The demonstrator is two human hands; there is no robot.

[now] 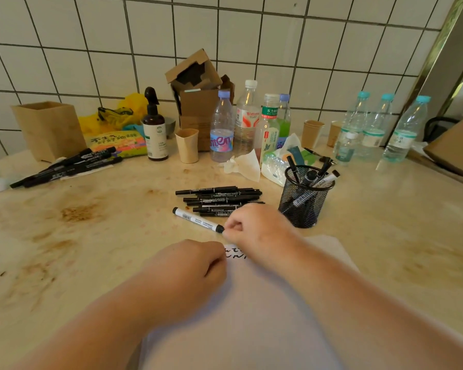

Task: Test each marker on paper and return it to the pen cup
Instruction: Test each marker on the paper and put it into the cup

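Paper (251,303): white sheet lying flat on the stained counter (91,236), under both forearms; a few black test marks show at its far edge, between the two hands.
Left hand (190,265): curled into a loose fist, knuckles up, resting on the sheet's far left corner; whether it holds anything I cannot tell.
Right hand (254,225): just beyond and to the right of the left hand, fingers bunched together, their tips pinching the near black end of the white marker.
White marker (197,219): lies on the counter, running away from the right hand's fingertips toward the far left, barcode label up, black cap at its far end.
Black markers (219,200): loose pile lying side by side, just beyond the right hand and touching the white marker's far side.
Pen cup (305,198): black mesh, upright, to the right of the right hand and slightly farther, with several markers standing in it.
Second marker pile (67,166): far left, well apart from both hands, beside a wooden box (48,129).
Bottles (247,121): a row along the tiled wall, well beyond the hands.
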